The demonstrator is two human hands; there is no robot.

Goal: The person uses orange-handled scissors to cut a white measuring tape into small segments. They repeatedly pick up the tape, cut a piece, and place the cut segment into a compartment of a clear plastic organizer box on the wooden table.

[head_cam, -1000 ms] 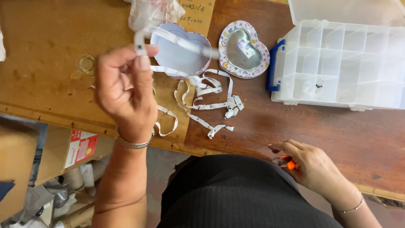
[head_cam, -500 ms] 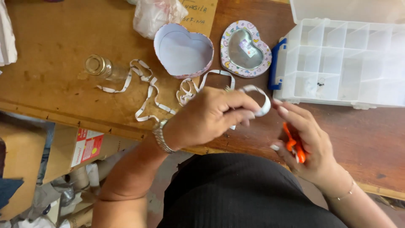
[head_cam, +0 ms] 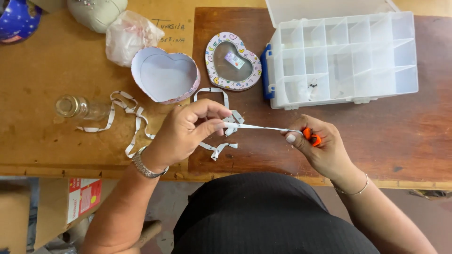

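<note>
1. My left hand [head_cam: 186, 129] pinches the white ribbon [head_cam: 259, 127] over the table [head_cam: 42, 141].
2. My right hand [head_cam: 320, 146] is closed on the ribbon's far end plus a small orange tool [head_cam: 311, 137].
3. I'd say keep it taut and level.

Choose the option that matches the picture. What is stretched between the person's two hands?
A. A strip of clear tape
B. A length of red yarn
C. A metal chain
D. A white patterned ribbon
D: the left hand pinches one end of a white patterned ribbon and the right hand, which also holds a small orange tool, holds the other end, so it runs taut above the table.
</note>
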